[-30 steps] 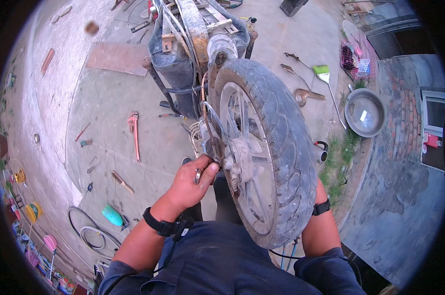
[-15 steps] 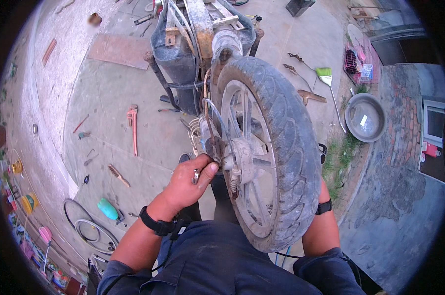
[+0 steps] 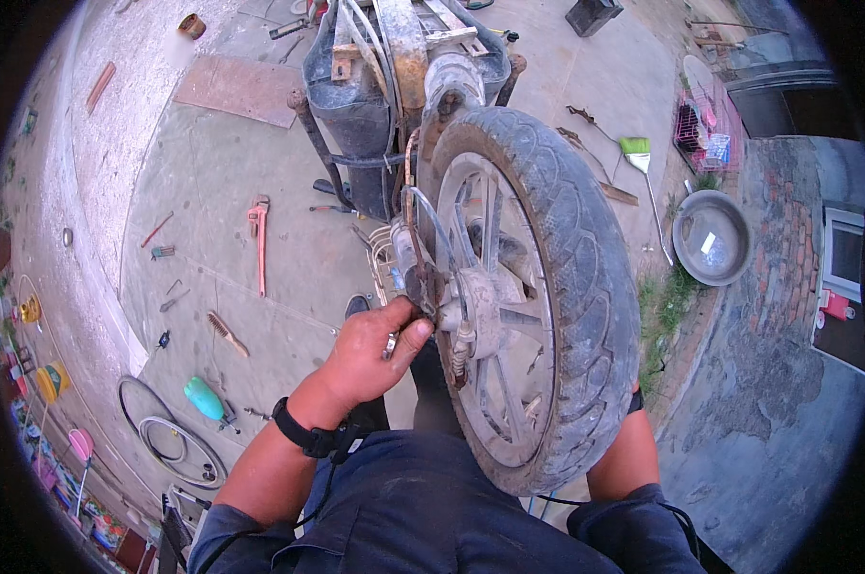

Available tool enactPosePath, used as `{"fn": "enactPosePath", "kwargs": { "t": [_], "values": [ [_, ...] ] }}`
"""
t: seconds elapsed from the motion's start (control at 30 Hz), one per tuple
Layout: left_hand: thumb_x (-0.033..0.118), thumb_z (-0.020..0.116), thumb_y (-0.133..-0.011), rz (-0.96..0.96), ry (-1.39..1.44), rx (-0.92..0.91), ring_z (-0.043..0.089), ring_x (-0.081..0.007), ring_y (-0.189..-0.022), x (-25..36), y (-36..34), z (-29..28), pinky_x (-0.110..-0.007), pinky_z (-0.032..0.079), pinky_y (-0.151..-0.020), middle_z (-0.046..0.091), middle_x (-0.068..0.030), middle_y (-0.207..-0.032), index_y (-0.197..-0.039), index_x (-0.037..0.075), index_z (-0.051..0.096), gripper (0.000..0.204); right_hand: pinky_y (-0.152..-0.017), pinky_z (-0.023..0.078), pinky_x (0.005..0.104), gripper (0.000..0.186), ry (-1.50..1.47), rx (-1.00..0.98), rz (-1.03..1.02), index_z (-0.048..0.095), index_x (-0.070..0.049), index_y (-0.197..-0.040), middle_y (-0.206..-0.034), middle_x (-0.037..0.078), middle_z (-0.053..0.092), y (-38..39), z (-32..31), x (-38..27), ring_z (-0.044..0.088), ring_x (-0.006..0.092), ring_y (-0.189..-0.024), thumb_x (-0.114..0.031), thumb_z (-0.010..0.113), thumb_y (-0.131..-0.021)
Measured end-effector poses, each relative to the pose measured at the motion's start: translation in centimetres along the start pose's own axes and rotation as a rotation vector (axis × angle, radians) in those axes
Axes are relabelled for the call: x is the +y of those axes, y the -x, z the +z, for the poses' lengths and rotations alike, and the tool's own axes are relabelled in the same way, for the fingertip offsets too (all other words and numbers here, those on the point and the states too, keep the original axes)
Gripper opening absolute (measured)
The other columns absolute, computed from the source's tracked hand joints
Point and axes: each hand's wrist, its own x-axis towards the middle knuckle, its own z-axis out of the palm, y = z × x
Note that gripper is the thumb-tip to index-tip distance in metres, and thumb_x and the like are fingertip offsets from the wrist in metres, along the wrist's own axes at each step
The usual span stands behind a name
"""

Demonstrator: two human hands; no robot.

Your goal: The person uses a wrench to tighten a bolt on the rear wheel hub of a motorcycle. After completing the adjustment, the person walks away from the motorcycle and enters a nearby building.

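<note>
At centre, on a concrete yard: one spoked wheel (image 3: 585, 287) with worn black tyre, standing tilted in front of the person, fitted to the rear of a stripped two-wheeled vehicle (image 3: 356, 124). Left hand (image 3: 370, 352): thumb and fingertips pinched together on a dark metal bracket (image 3: 419, 285) just beside the hub (image 3: 480, 316); a small shiny metal piece shows at the fingers, whether ring or tool cannot be told. Right hand: hidden behind the tyre, its grip cannot be told; bare right forearm (image 3: 624, 464) visible, a dark band at the wrist. Floor, left side: red pipe wrench (image 3: 261, 247); wooden-handled brush (image 3: 228, 335), below it; turquoise bottle (image 3: 204, 398), lying on its side; grey hose (image 3: 122, 407), coiled near the bottle. Upper left: flat reddish board (image 3: 236, 89). Right side: green-and-white broom (image 3: 635, 151); round grey basin (image 3: 729, 260), a pale patch inside; pink wire cage (image 3: 710, 134), above the basin.
</note>
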Motion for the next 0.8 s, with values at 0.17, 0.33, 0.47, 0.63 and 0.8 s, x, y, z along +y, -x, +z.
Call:
{"fn": "enactPosePath", "kwargs": {
  "t": [0.17, 0.33, 0.47, 0.63, 0.8],
  "values": [
    [0.033, 0.053, -0.097, 0.016, 0.011, -0.004, 0.057, -0.0425, -0.068, 0.1, 0.0, -0.3, -0.046, 0.045, -0.061, 0.055, -0.0204, -0.069, -0.085, 0.002, 0.052, 0.033, -0.073, 0.05, 0.0265, 0.017, -0.052, -0.028, -0.016, 0.061, -0.006, -0.106, -0.096, -0.003, 0.061, 0.3, 0.3, -0.3, 0.057, 0.0086, -0.084, -0.019, 0.06, -0.095],
    [0.032, 0.053, -0.098, 0.022, 0.027, -0.004, 0.057, -0.0419, -0.068, -0.4, -0.1, 0.2, -0.045, 0.045, -0.06, 0.055, -0.0198, -0.068, -0.085, 0.002, 0.054, 0.032, -0.075, 0.05, 0.0262, 0.018, -0.08, -0.018, -0.028, 0.062, -0.005, -0.108, -0.099, -0.003, 0.062, 0.9, 0.1, -0.3, 0.057, 0.0084, -0.086, -0.015, 0.062, -0.093],
    [0.029, 0.053, -0.098, 0.028, 0.051, 0.032, 0.057, -0.041, -0.068, -0.6, 0.1, 0.5, -0.044, 0.045, -0.06, 0.055, -0.019, -0.071, -0.085, 0.002, 0.056, 0.03, -0.076, 0.05, 0.0258, 0.02, -0.09, -0.038, -0.025, 0.063, -0.005, -0.11, -0.1, -0.003, 0.062, 0.5, 0.1, 0.0, 0.058, 0.0083, -0.088, -0.012, 0.063, -0.091],
    [0.024, 0.054, -0.097, 0.041, 0.055, 0.044, 0.058, -0.0399, -0.069, -0.2, 0.1, 0.4, -0.043, 0.045, -0.06, 0.057, -0.018, -0.074, -0.088, 0.002, 0.059, 0.025, -0.078, 0.051, 0.0255, 0.023, -0.094, -0.04, -0.035, 0.063, -0.003, -0.112, -0.103, -0.003, 0.063, 0.1, -0.1, -0.1, 0.058, 0.0081, -0.09, -0.008, 0.065, -0.089],
    [0.024, 0.054, -0.097, 0.055, 0.022, 0.064, 0.058, -0.0396, -0.068, 0.1, 0.0, 0.5, -0.043, 0.045, -0.06, 0.056, -0.0173, -0.073, -0.086, 0.002, 0.059, 0.025, -0.075, 0.052, 0.0256, 0.018, -0.1, -0.021, -0.024, 0.065, -0.005, -0.107, -0.099, -0.003, 0.065, -0.2, -0.3, 0.8, 0.061, 0.0085, -0.085, -0.004, 0.063, -0.089]
  ]
}}
